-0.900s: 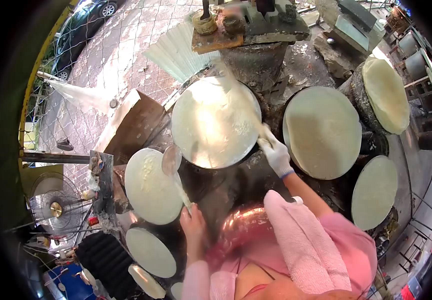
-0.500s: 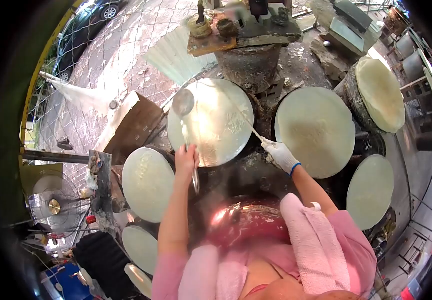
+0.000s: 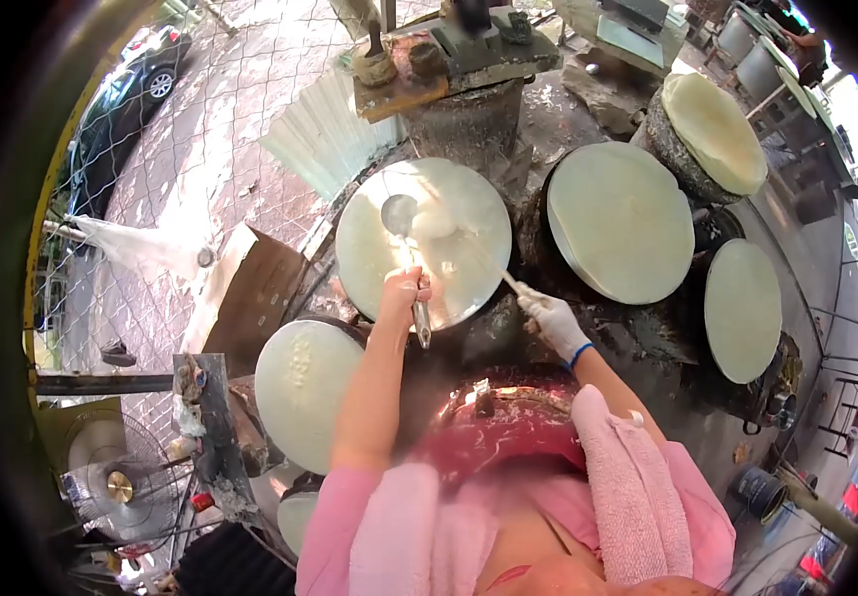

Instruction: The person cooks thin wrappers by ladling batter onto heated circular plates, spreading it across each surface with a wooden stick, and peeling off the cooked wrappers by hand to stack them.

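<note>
My bare left hand [image 3: 406, 290] is wrapped round the handle of a metal ladle [image 3: 398, 216]. The ladle's round bowl lies over a round pale cooking surface [image 3: 374, 263], beside a whitish wet patch. In my right hand [image 3: 555, 323], which wears a white glove with a blue cuff edge, is a thin stick [image 3: 511, 281]. The stick points up and left over the right edge of the same round surface; its far end is hard to make out in the glare.
More pale round surfaces stand around: one at right [image 3: 620, 223], one at far right [image 3: 743, 311], one at lower left [image 3: 308, 392]. A stand with pots [image 3: 374, 68] is behind. A cardboard box [image 3: 255, 298], a wire fence and a fan [image 3: 121, 487] are at left.
The ladle has moved to the right across the round surface, and my left hand with it. The whole view has shifted and turned. My right hand keeps hold of the stick near the surface's edge.
</note>
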A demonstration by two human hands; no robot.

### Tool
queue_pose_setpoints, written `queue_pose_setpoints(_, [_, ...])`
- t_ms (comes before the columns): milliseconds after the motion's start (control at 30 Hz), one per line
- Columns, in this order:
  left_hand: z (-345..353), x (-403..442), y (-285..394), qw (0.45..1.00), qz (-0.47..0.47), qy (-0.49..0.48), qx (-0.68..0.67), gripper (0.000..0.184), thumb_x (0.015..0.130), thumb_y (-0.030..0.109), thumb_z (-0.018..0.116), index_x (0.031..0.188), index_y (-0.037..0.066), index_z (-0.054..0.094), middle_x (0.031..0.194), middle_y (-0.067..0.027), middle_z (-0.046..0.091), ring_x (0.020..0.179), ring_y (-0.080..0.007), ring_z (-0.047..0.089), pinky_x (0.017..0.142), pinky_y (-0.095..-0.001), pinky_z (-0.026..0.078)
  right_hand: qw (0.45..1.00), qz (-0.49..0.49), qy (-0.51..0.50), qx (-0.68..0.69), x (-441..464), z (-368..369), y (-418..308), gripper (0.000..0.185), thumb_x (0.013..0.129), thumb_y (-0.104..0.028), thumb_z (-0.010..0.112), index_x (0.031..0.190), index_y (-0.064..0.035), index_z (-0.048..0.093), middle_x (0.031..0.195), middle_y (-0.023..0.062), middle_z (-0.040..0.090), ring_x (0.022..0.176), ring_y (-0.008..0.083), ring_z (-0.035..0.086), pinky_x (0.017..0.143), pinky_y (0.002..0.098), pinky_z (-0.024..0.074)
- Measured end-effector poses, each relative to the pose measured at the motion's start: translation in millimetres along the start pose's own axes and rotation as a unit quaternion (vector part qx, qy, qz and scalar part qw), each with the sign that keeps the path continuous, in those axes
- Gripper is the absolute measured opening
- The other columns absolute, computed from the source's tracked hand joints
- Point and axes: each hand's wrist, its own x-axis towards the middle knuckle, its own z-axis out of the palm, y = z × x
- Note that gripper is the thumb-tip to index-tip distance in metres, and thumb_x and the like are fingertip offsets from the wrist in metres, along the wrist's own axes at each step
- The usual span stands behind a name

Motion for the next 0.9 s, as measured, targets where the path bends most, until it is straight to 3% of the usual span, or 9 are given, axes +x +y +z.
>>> queue_pose_setpoints(300, [-9.6, -9.7, -8.4, 0.951, -0.094, -0.085, -0.281, 0.006, 0.094, 0.003, 0.052, 0.091, -0.001, 0.048, 0.075, -0.0019, 0.048, 0.052, -0.0112, 0.043, 0.052, -0.0281, 0.041, 0.978, 0.203, -0.05, -0.02, -18.7, 66.1, 1.8, 0.033, 0.1, -0.028, 0.051, 0.131, -0.0219, 0.06, 0.06, 0.0001, 0.053, 0.04, 0.0076, 0.04, 0.034, 0.0221, 0.0267])
queue_pose_setpoints(333, [1.9, -61.3, 27.6, 0.983, 0.035, -0.098, -0.152, 0.007, 0.092, 0.001, 0.054, 0.094, 0.002, 0.047, 0.073, 0.0027, 0.046, 0.049, -0.0078, 0.041, 0.047, -0.0255, 0.038, 0.979, 0.197, -0.049, -0.037, -27.7, 59.8, -19.5, 0.03, 0.101, -0.027, 0.05, 0.128, -0.0208, 0.062, 0.061, -0.0003, 0.054, 0.041, 0.0066, 0.04, 0.035, 0.0217, 0.0263])
queue_pose_setpoints(433, [-83.6, -35.8, 11.9, 0.752, -0.125, -0.431, -0.484, 0.016, 0.101, 0.019, 0.047, 0.102, 0.003, 0.049, 0.065, 0.0054, 0.046, 0.036, -0.0049, 0.031, 0.037, -0.0228, 0.024, 0.998, 0.047, -0.019, -0.029, -12.6, 23.5, -11.1, 0.033, 0.099, -0.027, 0.056, 0.13, -0.0198, 0.062, 0.07, -0.0048, 0.056, 0.051, 0.0022, 0.042, 0.043, 0.018, 0.0325])
queue_pose_setpoints(533, [-67.8, -101.3, 36.6, 0.946, -0.01, -0.261, -0.19, 0.032, 0.104, 0.03, 0.044, 0.11, 0.0, 0.052, 0.063, 0.0071, 0.046, 0.034, -0.005, 0.032, 0.038, -0.0238, 0.023, 0.984, 0.039, -0.054, -0.165, -18.9, 28.4, 18.2, 0.032, 0.094, -0.025, 0.065, 0.125, -0.0156, 0.066, 0.093, -0.005, 0.064, 0.063, 0.0034, 0.048, 0.058, 0.0219, 0.0441])
queue_pose_setpoints(600, [-46.7, -124.8, 73.7, 0.989, -0.058, -0.079, -0.109, 0.032, 0.101, 0.037, 0.048, 0.103, 0.007, 0.061, 0.055, 0.0064, 0.045, 0.034, -0.0083, 0.031, 0.038, -0.0261, 0.025, 0.961, 0.047, -0.056, -0.265, -33.9, 35.3, 0.2, 0.036, 0.094, -0.028, 0.065, 0.128, -0.0154, 0.064, 0.095, -0.0039, 0.064, 0.064, 0.0034, 0.049, 0.058, 0.0216, 0.0439])
queue_pose_setpoints(667, [-42.2, -131.4, 80.6, 0.993, 0.027, -0.073, -0.091, 0.03, 0.102, 0.032, 0.048, 0.108, 0.004, 0.058, 0.061, 0.001, 0.051, 0.035, -0.007, 0.033, 0.04, -0.0242, 0.026, 0.992, -0.038, -0.005, -0.117, -11.3, -0.7, 29.2, 0.056, 0.088, -0.036, 0.071, 0.137, -0.0145, 0.055, 0.093, 0.001, 0.07, 0.068, 0.0089, 0.06, 0.065, 0.0264, 0.0487])
queue_pose_setpoints(733, [-41.8, -127.1, 75.0, 0.936, -0.063, -0.152, -0.313, 0.028, 0.104, 0.025, 0.045, 0.111, -0.001, 0.054, 0.07, -0.0006, 0.055, 0.035, -0.0057, 0.034, 0.04, -0.0232, 0.026, 0.901, -0.133, 0.087, -0.404, -27.1, -19.5, 10.6, 0.066, 0.085, -0.045, 0.071, 0.142, -0.0192, 0.049, 0.097, 0.0122, 0.071, 0.081, 0.0203, 0.069, 0.074, 0.0329, 0.0513])
queue_pose_setpoints(800, [-28.1, -137.3, 65.1, 0.947, -0.066, -0.139, -0.283, 0.027, 0.104, 0.022, 0.042, 0.112, -0.003, 0.052, 0.073, -0.0003, 0.054, 0.035, -0.0048, 0.035, 0.04, -0.0221, 0.026, 0.862, -0.121, 0.009, -0.492, -42.5, -37.6, -19.9, 0.072, 0.082, -0.051, 0.071, 0.144, -0.0233, 0.045, 0.105, 0.019, 0.068, 0.095, 0.0324, 0.067, 0.082, 0.0391, 0.0508])
queue_pose_setpoints(900, [-9.5, -158.6, 46.7, 0.947, -0.047, -0.131, -0.288, 0.036, 0.106, 0.022, 0.036, 0.117, -0.011, 0.045, 0.074, -0.0009, 0.049, 0.037, -0.005, 0.039, 0.04, -0.0225, 0.024, 0.823, -0.183, 0.145, -0.518, -27.3, -59.4, -43.8, 0.08, 0.076, -0.038, 0.078, 0.145, -0.0175, 0.041, 0.101, 0.0209, 0.067, 0.091, 0.0359, 0.066, 0.077, 0.0428, 0.0518])
